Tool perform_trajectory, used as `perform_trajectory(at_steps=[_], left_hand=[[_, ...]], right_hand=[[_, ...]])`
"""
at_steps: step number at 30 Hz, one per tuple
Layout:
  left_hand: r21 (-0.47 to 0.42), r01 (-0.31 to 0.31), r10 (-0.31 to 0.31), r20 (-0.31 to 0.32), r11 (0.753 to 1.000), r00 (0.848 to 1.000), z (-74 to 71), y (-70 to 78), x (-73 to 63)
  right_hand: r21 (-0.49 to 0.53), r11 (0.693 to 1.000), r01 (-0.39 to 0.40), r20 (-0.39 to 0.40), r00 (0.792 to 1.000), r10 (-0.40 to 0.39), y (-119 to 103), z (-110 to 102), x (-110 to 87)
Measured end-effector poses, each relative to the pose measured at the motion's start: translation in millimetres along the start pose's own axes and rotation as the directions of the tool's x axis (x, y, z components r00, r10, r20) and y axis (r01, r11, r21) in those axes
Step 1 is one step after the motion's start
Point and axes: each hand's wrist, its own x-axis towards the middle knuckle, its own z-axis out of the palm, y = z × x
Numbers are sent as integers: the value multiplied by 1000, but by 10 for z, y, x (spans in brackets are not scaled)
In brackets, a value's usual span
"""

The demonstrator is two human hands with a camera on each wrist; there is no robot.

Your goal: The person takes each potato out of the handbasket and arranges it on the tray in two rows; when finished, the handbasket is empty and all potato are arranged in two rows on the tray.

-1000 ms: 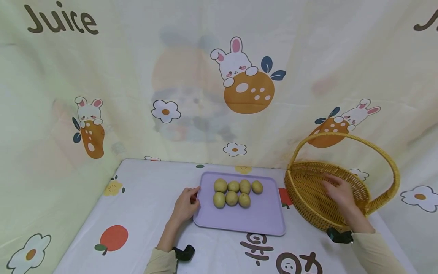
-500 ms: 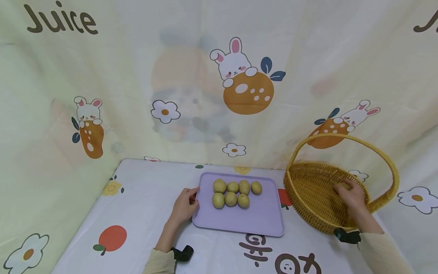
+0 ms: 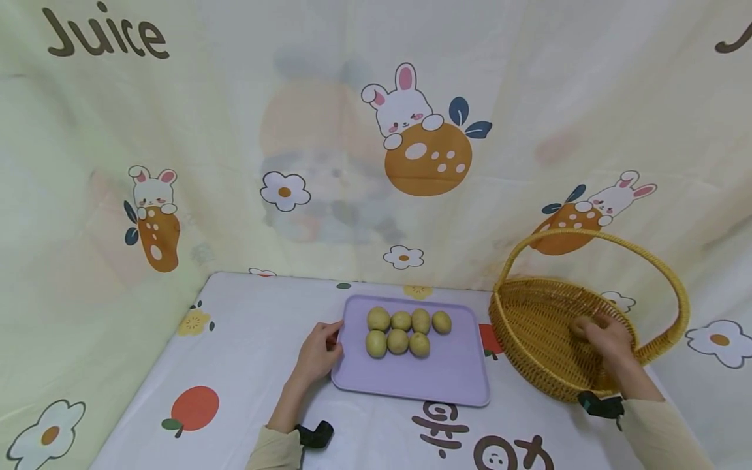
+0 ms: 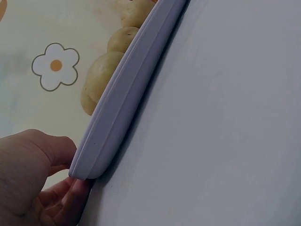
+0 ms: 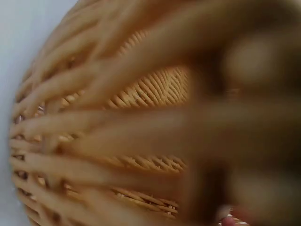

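Note:
Several yellowish potatoes lie in two rows on a lilac tray. At the tray's left edge, my left hand pinches the rim. In the left wrist view the thumb is at the rim and the curled fingers are below the tray's corner. My right hand reaches down inside a wicker basket and pinches a potato, mostly covered by the fingers. Blurred basket weave fills most of the right wrist view, with only a bit of fingertip low in it.
The basket's tall arched handle rises over its opening, behind and to the right of my right hand. A printed cloth covers the table, and a patterned curtain stands behind it.
My right hand has moved right and slightly lower inside the basket, and its fingers have closed on a potato. The left hand and the tray have stayed in place.

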Motion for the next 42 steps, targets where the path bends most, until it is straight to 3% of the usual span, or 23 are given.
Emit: perform_trajectory(at_steps=[4, 9, 18, 27, 34, 38, 42], left_hand=[[0, -17, 17, -8, 1000, 1000, 4, -4, 2], [-8, -25, 25, -11, 1000, 1000, 18, -18, 8], [-2, -18, 18, -12, 1000, 1000, 37, -58, 10], [2, -7, 7, -5, 1000, 1000, 33, -36, 7], [4, -10, 10, -13, 1000, 1000, 28, -19, -4], [9, -10, 10, -11, 1000, 1000, 22, -19, -7], [5, -19, 19, -9, 1000, 1000, 18, -8, -7]], right_hand=[[-28, 1000, -7, 20, 1000, 8, -8, -4, -6], [-17, 1000, 24, -18, 1000, -24, 41, 33, 4], [101, 991, 91, -77, 994, -83, 181, 75, 37], [66, 997, 45, 19, 999, -47, 198, 97, 26], [-53, 990, 131, 113, 986, -124, 157, 89, -38], [-66, 983, 170, 197, 968, -154, 128, 105, -70], [-61, 984, 167, 224, 963, -150, 97, 146, -110]])
